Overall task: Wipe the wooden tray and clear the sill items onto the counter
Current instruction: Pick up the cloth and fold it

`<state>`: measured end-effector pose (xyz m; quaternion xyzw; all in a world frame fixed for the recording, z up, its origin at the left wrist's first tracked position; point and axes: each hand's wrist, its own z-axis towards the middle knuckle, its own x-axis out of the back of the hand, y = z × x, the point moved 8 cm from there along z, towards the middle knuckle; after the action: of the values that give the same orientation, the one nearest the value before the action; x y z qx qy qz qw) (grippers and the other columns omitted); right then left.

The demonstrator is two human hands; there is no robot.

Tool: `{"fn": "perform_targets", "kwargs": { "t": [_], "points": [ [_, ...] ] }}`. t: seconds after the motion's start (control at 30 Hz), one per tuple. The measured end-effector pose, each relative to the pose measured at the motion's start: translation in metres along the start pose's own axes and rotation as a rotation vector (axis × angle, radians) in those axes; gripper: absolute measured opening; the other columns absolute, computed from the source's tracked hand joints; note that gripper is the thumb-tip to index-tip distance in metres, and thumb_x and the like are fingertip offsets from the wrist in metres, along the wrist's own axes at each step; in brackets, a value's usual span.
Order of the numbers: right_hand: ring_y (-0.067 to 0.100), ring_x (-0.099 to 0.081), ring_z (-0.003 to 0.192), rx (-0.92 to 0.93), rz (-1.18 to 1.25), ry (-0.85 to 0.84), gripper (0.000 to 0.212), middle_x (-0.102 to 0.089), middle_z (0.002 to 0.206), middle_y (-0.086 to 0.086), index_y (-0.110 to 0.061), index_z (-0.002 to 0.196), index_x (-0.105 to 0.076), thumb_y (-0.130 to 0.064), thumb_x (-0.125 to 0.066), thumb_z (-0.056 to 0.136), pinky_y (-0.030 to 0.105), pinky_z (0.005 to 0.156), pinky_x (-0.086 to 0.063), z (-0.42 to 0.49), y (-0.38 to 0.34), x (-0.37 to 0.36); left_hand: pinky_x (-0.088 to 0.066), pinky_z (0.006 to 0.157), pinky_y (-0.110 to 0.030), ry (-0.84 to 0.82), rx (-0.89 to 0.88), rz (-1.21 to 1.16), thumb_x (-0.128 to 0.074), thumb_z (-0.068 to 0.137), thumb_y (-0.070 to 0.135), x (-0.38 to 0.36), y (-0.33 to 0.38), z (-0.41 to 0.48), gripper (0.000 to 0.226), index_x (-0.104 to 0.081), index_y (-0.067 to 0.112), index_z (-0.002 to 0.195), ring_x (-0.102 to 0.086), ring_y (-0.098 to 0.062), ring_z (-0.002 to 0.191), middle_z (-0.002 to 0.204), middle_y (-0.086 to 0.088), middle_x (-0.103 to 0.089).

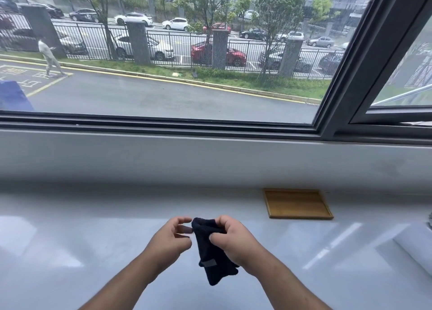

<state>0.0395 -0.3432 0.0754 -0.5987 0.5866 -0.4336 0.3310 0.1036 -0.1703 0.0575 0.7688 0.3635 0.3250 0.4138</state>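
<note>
A flat wooden tray (pixel 297 203) lies on the white counter (pixel 93 239), against the wall below the window sill (pixel 163 150), up and to the right of my hands. My right hand (pixel 233 239) grips a dark folded cloth (pixel 211 260) that hangs down from it above the counter. My left hand (pixel 171 236) is just left of the cloth, fingers curled, with its fingertips at the cloth's top edge. Nothing lies in the tray. The stretch of sill in view carries no items.
A white roll-like object (pixel 413 246) lies at the counter's right edge, with a small grey item (pixel 429 221) above it. A dark window frame (pixel 346 76) runs above the sill; a pane at the right is tilted open.
</note>
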Motion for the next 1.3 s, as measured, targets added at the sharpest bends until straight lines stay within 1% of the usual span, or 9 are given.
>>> {"fn": "perform_targets", "kwargs": {
  "t": [0.13,0.23,0.37,0.43,0.53,0.7,0.9,1.07,1.3],
  "points": [
    [0.031,-0.066,0.087,0.017,0.325,-0.161,0.035,-0.074,0.101,0.015,-0.007,0.116,-0.072,-0.011,-0.059,0.084,0.032,0.064,-0.052,-0.005,-0.014,-0.005,-0.041,0.111,-0.041,-0.209,0.053,0.022,-0.081,0.069,0.028,-0.008,-0.019,0.003,0.073,-0.061,0.04,0.138,-0.049,-0.011,0.139,0.145,0.013,-0.059],
    [0.034,-0.066,0.099,0.057,0.59,-0.222,0.036,-0.071,0.11,0.019,-0.003,0.124,-0.066,-0.014,-0.061,0.09,0.038,0.077,-0.055,-0.002,-0.02,0.0,-0.039,0.11,-0.04,-0.415,0.057,-0.073,-0.078,0.081,0.033,-0.023,-0.019,0.002,0.046,-0.074,0.031,0.127,-0.063,-0.01,0.128,0.133,0.003,-0.074],
    [0.036,-0.064,0.127,-0.074,0.732,-0.122,0.046,-0.069,0.136,0.017,-0.008,0.14,-0.058,-0.039,-0.046,0.109,0.055,0.111,-0.047,0.008,0.012,0.012,-0.055,0.094,-0.039,-0.241,0.058,-0.31,-0.073,0.087,0.031,-0.02,-0.019,0.018,0.043,-0.068,0.011,0.126,-0.075,-0.028,0.109,0.122,-0.015,-0.077],
    [0.041,-0.061,0.132,-0.142,0.646,-0.17,0.047,-0.067,0.141,0.017,-0.018,0.144,-0.057,-0.047,-0.046,0.108,0.057,0.1,-0.055,0.006,0.032,0.006,-0.059,0.075,-0.033,-0.112,0.084,-0.278,-0.071,0.092,0.031,-0.018,-0.025,0.023,0.033,-0.066,0.01,0.118,-0.077,-0.022,0.09,0.106,-0.009,-0.082],
    [0.041,-0.071,0.109,-0.199,0.522,-0.142,0.05,-0.068,0.138,0.018,-0.03,0.143,-0.054,-0.013,-0.063,0.098,0.044,0.068,-0.059,0.011,0.067,0.001,-0.057,0.067,-0.034,-0.01,0.134,-0.171,-0.068,0.1,0.034,-0.016,-0.044,0.028,0.022,-0.066,0.015,0.111,-0.078,-0.017,0.081,0.095,-0.001,-0.083],
    [0.032,-0.072,0.083,-0.305,0.313,0.083,0.079,-0.069,0.128,0.015,-0.044,0.148,-0.043,0.008,-0.053,0.09,0.037,0.059,-0.057,0.031,0.109,0.0,-0.064,0.071,-0.041,-0.037,0.221,-0.099,-0.077,0.078,0.035,-0.023,-0.084,0.031,0.043,-0.065,0.018,0.115,-0.081,-0.022,0.089,0.097,0.0,-0.083],
    [0.024,-0.073,0.093,-0.344,0.023,0.167,0.084,-0.073,0.111,0.003,-0.04,0.154,-0.035,-0.002,-0.052,0.081,0.037,0.069,-0.063,0.054,0.152,-0.008,-0.065,0.083,-0.048,0.092,0.3,0.098,-0.077,0.088,0.024,-0.028,-0.14,0.052,0.028,-0.063,0.016,0.111,-0.078,-0.019,0.085,0.098,-0.002,-0.079],
    [0.022,-0.051,0.125,-0.118,-0.755,0.26,0.071,-0.052,0.142,-0.002,-0.033,0.154,-0.035,-0.028,-0.052,0.086,0.034,0.101,-0.051,0.06,0.161,-0.017,-0.049,0.093,-0.032,0.186,0.113,0.729,-0.065,0.089,0.052,-0.027,-0.147,0.062,0.069,-0.042,0.027,0.149,-0.057,-0.019,0.127,0.151,0.002,-0.048],
    [0.028,-0.044,0.14,0.026,-1.075,-0.029,0.054,-0.044,0.159,0.005,-0.025,0.145,-0.053,-0.045,-0.04,0.097,0.042,0.109,-0.044,0.067,0.189,-0.049,-0.044,0.111,-0.034,-0.084,-0.079,1.104,-0.051,0.092,0.067,-0.047,-0.15,0.069,0.071,-0.04,0.036,0.156,-0.037,-0.018,0.147,0.171,0.005,-0.025]
  ]
}}
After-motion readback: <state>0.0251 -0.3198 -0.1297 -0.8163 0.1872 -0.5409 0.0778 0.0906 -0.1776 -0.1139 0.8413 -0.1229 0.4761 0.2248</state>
